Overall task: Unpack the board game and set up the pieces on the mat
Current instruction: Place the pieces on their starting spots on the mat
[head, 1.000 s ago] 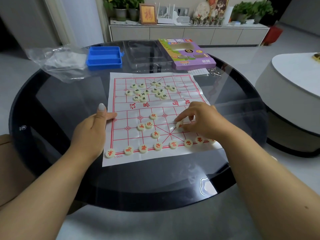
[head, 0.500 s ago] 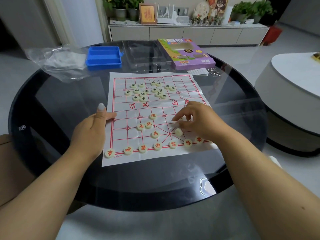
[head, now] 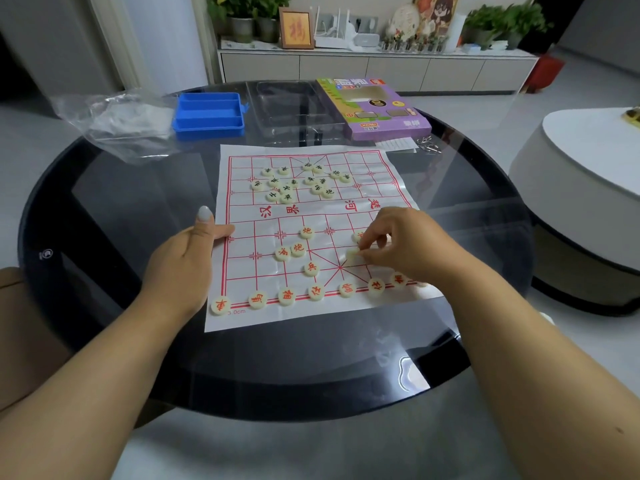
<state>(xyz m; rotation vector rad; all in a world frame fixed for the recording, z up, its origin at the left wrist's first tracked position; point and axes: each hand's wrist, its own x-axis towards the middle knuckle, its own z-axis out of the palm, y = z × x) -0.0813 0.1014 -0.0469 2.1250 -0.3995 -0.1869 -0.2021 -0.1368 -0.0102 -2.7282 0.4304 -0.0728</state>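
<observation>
A white mat [head: 242, 317] with a red grid lies on the round glass table [head: 104, 209]. Several cream discs with red characters line its near edge [head: 286, 295], and a few more [head: 307, 231] sit loose above them. Several discs with dark characters [head: 286, 188] are clustered at the far side. My left hand [head: 183, 261] rests flat on the mat's left edge, thumb up. My right hand [head: 401, 247] pinches a blank-faced cream disc [head: 352, 253] with its fingertips, right of the mat's middle.
At the far side stand a blue tray [head: 207, 114], a clear plastic insert [head: 294, 105] and the purple game box [head: 374, 105]. A crumpled plastic bag [head: 114, 123] lies far left. A white round stool [head: 585, 188] is to the right.
My right hand has shifted slightly right and down over the mat, and the disc at its fingertips has turned from character side up to blank side up. My left hand has stayed put.
</observation>
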